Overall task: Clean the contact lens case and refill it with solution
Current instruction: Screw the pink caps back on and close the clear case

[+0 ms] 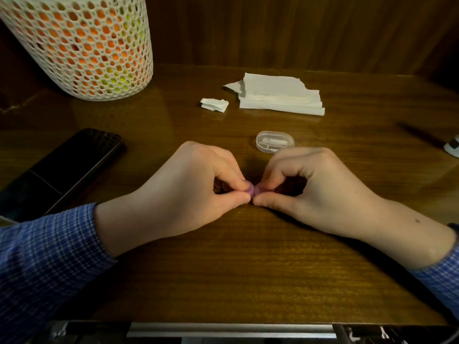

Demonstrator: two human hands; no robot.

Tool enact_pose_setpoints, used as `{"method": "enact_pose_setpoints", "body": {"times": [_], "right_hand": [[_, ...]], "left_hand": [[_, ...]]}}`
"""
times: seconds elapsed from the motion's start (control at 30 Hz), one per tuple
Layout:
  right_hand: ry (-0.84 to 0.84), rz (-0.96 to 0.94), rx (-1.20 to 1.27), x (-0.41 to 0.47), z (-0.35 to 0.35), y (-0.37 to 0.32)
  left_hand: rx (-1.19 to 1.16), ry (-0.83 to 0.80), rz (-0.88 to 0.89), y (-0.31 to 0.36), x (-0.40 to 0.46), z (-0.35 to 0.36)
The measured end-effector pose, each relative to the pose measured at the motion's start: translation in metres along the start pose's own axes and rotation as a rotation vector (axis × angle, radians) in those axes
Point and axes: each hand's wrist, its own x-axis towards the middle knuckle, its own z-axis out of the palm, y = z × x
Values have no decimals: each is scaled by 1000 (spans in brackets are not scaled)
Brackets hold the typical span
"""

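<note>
Dark wooden tabletop (pixel 248 269), glossy, grain running left to right, backed by a wood-panelled wall (pixel 298 28). Metal rail (pixel 228 330) along the near edge.

Far left: white mesh basket (pixel 82 43), tall and round, orange and yellow-green contents showing through the holes (contents not identifiable).

Left, near the forearm: black phone (pixel 74 165) lying flat, screen dark, angled toward the basket.

Far centre-right: stack of folded white paper towels (pixel 278 95), edges ragged. Just left of it, apart from the stack, a small torn scrap of tissue (pixel 214 105).

Between the towels and the hands: small clear plastic box (pixel 275 142), oval, lid on, something pale inside. It sits just beyond the right hand's knuckles, not touched.

Right edge: part of a white object (pixel 453 147), cut off by the frame; cannot tell what it is.

Both forearms in blue checked sleeves (pixel 44 254), wrists resting on the table.

Left hand (pixel 188 184): fingers curled, thumb and forefinger pinching one end of the purple contact lens case (pixel 252 191).

Right hand (pixel 313 184): fingers curled likewise, thumb lying low along the table, forefinger bent down from above, pinching the other end of the case.

Case position: table centre, low over the surface, caught between the two sets of fingertips, which nearly meet. Only a small purple patch shows; the rest is hidden under the fingers. Whether lids are on, cannot tell.
</note>
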Motion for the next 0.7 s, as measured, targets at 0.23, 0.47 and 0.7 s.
{"method": "enact_pose_setpoints", "body": {"times": [0.23,0.47,0.7], "right_hand": [[15,9,-32,-1,2,-2],[-89,8,36,-2,-9,2],[55,96,-2,-7,7,-6]], "left_hand": [[25,-18,17,2,1,-1],[40,-10,13,2,0,0],[59,-1,13,0,1,1]]}}
